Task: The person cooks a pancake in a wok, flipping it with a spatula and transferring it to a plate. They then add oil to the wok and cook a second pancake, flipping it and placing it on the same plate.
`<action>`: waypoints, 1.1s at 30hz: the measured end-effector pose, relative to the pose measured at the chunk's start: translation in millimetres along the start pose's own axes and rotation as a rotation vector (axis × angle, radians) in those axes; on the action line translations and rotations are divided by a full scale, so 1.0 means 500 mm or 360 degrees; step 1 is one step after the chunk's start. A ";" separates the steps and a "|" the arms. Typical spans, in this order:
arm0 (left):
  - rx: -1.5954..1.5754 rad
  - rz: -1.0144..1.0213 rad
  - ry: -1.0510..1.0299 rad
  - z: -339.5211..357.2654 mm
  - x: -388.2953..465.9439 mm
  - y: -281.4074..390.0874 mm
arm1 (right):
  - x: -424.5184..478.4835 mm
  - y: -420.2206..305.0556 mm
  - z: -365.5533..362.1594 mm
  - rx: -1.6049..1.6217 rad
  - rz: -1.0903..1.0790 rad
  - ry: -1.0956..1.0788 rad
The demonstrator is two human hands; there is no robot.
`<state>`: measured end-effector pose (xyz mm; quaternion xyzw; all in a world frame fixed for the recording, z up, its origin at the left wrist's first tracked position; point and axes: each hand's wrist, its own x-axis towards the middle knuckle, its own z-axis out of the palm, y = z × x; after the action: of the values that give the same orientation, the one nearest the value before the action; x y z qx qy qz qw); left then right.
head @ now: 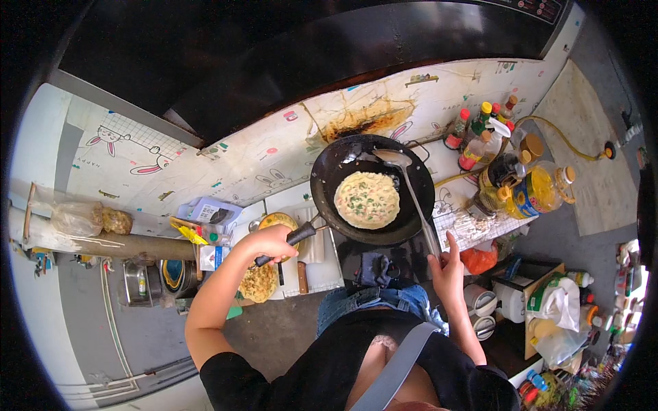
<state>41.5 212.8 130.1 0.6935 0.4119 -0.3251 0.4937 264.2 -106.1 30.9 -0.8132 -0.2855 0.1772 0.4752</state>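
Note:
My left hand (280,245) grips the black handle of a wok (329,226), which sits over the stove. In the wok lies a round, pale pancake (367,200) flecked with green and pink bits. A long metal spatula (414,198) rests against the wok's right side, its head on the far inner wall. My right hand (446,269) holds the end of its handle, with the index finger stretched out. Left of the wok, partly behind my left hand, are a bowl of yellow batter (277,221) and a browned pancake (258,283).
A cleaver (303,277) with a wooden handle lies on the counter left of the wok. Several sauce bottles (470,151) and a large oil jug (534,190) stand to the right. A black range hood (308,61) hangs above. Farther left is a sink (139,282).

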 end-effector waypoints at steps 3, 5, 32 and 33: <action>-0.0211 -0.0025 -0.0143 0.001 0.017 -0.025 | 0.001 -0.008 0.002 0.0019 0.0023 0.0015; -0.0249 0.0024 -0.0132 0.010 0.021 -0.036 | 0.003 -0.009 0.001 -0.0011 0.0032 -0.0020; -0.0454 0.0369 0.0201 0.183 0.164 -0.178 | -0.032 0.005 0.057 -0.0126 -0.0088 0.0126; -0.0482 0.0388 0.0201 0.190 0.167 -0.183 | -0.038 0.004 0.059 -0.0116 -0.0100 0.0157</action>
<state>-6.8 158.8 -8.1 0.6750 0.3993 -0.1531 0.6013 233.3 -99.0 15.0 -0.8283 -0.2934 0.1113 0.4641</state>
